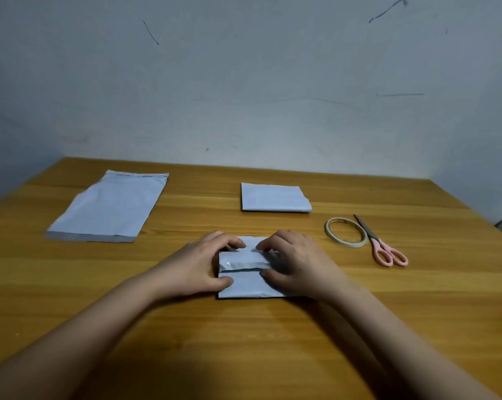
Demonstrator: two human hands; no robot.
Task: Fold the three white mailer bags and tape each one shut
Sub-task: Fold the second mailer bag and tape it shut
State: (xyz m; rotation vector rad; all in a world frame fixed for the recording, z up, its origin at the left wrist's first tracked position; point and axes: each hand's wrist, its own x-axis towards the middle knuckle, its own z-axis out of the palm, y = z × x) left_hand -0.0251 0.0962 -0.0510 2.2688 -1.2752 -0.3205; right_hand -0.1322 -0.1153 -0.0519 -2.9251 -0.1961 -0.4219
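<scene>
Folded mailer bag [245, 280]: thin, slick, springy. Your left hand [199, 262] and right hand [294, 262] pinch its flaps; hold beside the seam.

White flat mailer bag [107, 207] far left; white folded bag [274, 197] far centre; white near bag [244, 280] with grey seam. Cream tape roll [346, 232], pink-handled scissors [382, 243] right. Honey wood-grain table [244, 342]; grey scuffed wall [244, 82].

Folded bag [245, 280] lying on table [417, 298], near front, centre. Left hand [199, 264] resting on its left end, right hand [296, 262] on right end. Second folded bag [274, 197] sitting behind. Flat bag [108, 207] lying far left. Tape roll [346, 232] sitting right, scissors [384, 245] touching its right side.
</scene>
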